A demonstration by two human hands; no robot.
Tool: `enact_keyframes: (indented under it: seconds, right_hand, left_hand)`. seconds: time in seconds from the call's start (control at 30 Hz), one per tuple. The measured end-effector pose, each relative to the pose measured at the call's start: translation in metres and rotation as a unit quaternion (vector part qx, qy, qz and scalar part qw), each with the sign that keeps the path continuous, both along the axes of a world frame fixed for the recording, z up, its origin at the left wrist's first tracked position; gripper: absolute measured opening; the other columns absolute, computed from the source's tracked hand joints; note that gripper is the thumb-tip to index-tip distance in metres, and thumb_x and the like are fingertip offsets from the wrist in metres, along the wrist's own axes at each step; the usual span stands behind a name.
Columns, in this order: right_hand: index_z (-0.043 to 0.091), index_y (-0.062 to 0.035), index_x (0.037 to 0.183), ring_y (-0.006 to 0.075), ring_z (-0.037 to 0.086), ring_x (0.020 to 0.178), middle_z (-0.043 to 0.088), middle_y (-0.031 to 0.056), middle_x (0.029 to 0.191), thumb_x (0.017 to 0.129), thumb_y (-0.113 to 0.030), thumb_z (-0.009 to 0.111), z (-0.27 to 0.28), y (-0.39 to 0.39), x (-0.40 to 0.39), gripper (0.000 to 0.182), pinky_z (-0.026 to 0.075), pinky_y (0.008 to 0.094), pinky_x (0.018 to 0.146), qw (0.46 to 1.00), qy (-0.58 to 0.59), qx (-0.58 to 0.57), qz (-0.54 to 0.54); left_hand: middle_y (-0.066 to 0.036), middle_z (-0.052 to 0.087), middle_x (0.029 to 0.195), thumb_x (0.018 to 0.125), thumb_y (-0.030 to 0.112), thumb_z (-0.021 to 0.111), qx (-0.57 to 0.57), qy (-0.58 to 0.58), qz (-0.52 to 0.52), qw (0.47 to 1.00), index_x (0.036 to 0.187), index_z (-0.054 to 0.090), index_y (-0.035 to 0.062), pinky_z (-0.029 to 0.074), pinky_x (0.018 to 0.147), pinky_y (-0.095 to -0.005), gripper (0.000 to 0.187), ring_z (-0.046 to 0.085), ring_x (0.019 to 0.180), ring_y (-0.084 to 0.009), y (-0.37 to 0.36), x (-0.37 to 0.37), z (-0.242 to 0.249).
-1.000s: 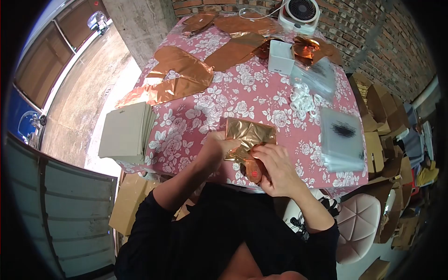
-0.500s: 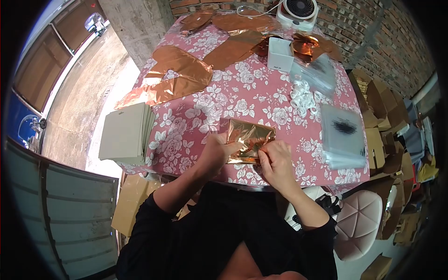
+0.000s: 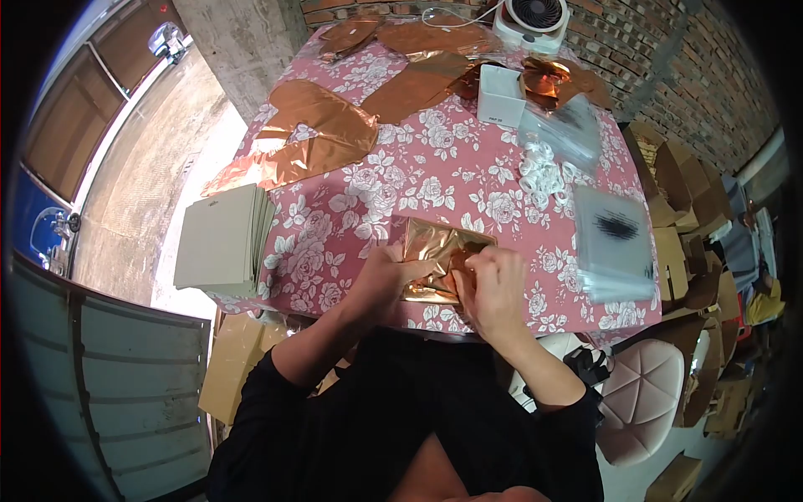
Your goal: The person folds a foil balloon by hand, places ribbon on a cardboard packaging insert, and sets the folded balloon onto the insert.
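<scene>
A folded copper-coloured foil piece [image 3: 437,244] lies at the near edge of the pink flowered table. My left hand [image 3: 386,276] grips its left side, thumb pressed on top. At its right side my right hand [image 3: 495,289] is closed, its fingertips pinching a raised fold of the foil. Crinkles show between the two hands. Further back on the left, a large flat copper foil balloon [image 3: 335,125] is spread out. A stack of grey-beige cards [image 3: 219,238] sits at the left edge.
Clear plastic bags [image 3: 615,243] are stacked at the right edge. Behind them lie white rings [image 3: 544,176], a white box [image 3: 502,96] and more copper foil. A white fan [image 3: 535,21] stands at the back. Cardboard boxes and a padded stool [image 3: 644,402] are to the right.
My right hand has turned and risen slightly, lifting a fold of the foil. The foil piece has shifted a little down. My left hand keeps its hold.
</scene>
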State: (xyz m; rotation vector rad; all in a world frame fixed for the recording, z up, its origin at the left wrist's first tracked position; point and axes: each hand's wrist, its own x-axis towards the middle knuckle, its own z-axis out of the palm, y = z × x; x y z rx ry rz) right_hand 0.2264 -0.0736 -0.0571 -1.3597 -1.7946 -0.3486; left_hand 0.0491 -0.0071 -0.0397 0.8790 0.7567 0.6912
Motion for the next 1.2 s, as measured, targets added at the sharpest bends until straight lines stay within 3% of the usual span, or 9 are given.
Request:
enact_keyframes:
  seconds: [0.13,0.53,0.67,0.77,0.8,0.83,0.87,1.0,1.2]
  right_hand:
    - [0.061,-0.0015,0.094,0.0277,0.057,0.08,0.06,0.0122,0.088,0.073,-0.007,0.076,-0.009,0.0,0.008,0.027,0.045,0.0406,0.07,0.991,-0.062,-0.023,0.115]
    - [0.061,0.0067,0.116,0.0296,0.063,0.096,0.067,0.0188,0.109,0.076,-0.009,0.067,0.0,-0.013,0.02,0.043,0.049,0.0421,0.079,0.976,-0.19,0.003,0.105]
    - [0.063,0.0044,0.112,0.0311,0.066,0.087,0.069,0.0182,0.101,0.077,-0.004,0.072,0.017,-0.005,0.026,0.037,0.049,0.0417,0.075,0.981,-0.146,0.009,0.125]
    - [0.067,0.0056,0.11,0.0224,0.066,0.078,0.071,0.0132,0.095,0.08,0.0,0.066,0.058,-0.009,0.033,0.031,0.05,0.0351,0.072,0.991,-0.028,-0.069,0.111]
    - [0.068,0.0061,0.106,0.0166,0.064,0.073,0.071,0.0093,0.089,0.085,-0.002,0.064,0.072,-0.012,0.035,0.023,0.05,0.0311,0.067,0.947,0.2,-0.226,0.108]
    - [0.07,0.0066,0.103,0.0107,0.062,0.068,0.071,0.0053,0.082,0.091,-0.003,0.063,0.079,-0.013,0.037,0.017,0.049,0.0271,0.062,0.829,0.412,-0.364,0.098]
    - [0.071,0.0078,0.098,0.0051,0.06,0.067,0.07,0.0027,0.078,0.096,-0.011,0.063,0.073,-0.008,0.049,0.021,0.048,0.023,0.058,0.78,0.473,-0.374,0.167]
    - [0.072,0.0036,0.088,0.0094,0.061,0.064,0.069,0.005,0.077,0.09,-0.013,0.071,0.071,0.003,0.053,0.017,0.048,0.0241,0.058,0.671,0.565,-0.444,0.181]
    - [0.073,0.0057,0.091,0.0119,0.064,0.065,0.071,0.0083,0.079,0.088,-0.012,0.073,0.031,0.023,0.066,0.018,0.051,0.0254,0.061,0.624,0.574,-0.498,0.182]
  left_hand:
    - [-0.013,0.07,0.093,0.088,0.002,0.063,-0.005,-0.031,0.005,0.999,0.102,0.066,-0.0096,0.055,0.073,-0.0296,0.019,0.068,0.079,-0.0156,0.004,-0.002,-0.015]
    - [-0.016,0.069,0.097,0.087,0.004,0.063,-0.116,-0.04,-0.006,0.992,0.111,0.06,-0.01,0.059,0.07,-0.035,0.028,0.07,0.081,-0.022,0.008,-0.003,-0.015]
    - [-0.016,0.068,0.092,0.092,0.014,0.061,-0.064,0.029,-0.002,0.998,0.112,0.057,-0.0081,0.059,0.067,-0.0349,0.03,0.07,0.074,-0.0226,0.009,-0.006,0.032]
    - [-0.017,0.068,0.089,0.096,0.023,0.057,-0.059,0.0,0.001,0.998,0.11,0.058,-0.0055,0.056,0.063,-0.0319,0.031,0.067,0.064,-0.0211,0.021,-0.03,0.033]
    - [-0.017,0.068,0.089,0.096,0.021,0.057,0.097,0.076,0.051,0.991,0.11,0.059,-0.0052,0.055,0.064,-0.0309,0.03,0.067,0.067,-0.0204,0.026,-0.034,0.031]
    - [-0.016,0.068,0.09,0.095,0.019,0.057,0.251,0.148,0.1,0.951,0.11,0.06,-0.0049,0.053,0.066,-0.03,0.028,0.067,0.07,-0.0197,0.029,-0.035,0.031]
    - [-0.013,0.069,0.091,0.091,0.014,0.06,0.323,0.173,0.115,0.923,0.103,0.064,-0.0063,0.05,0.071,-0.0266,0.024,0.065,0.078,-0.0151,0.031,-0.035,0.03]
    - [-0.008,0.07,0.094,0.086,0.011,0.064,0.325,0.17,0.015,0.93,0.098,0.068,-0.0049,0.047,0.076,-0.0227,0.02,0.062,0.085,-0.0107,0.029,-0.04,0.038]
    - [-0.002,0.066,0.078,0.085,0.005,0.069,0.197,0.151,-0.067,0.966,0.083,0.068,-0.001,0.045,0.07,-0.0243,0.007,0.059,0.074,-0.0086,0.028,-0.04,0.017]
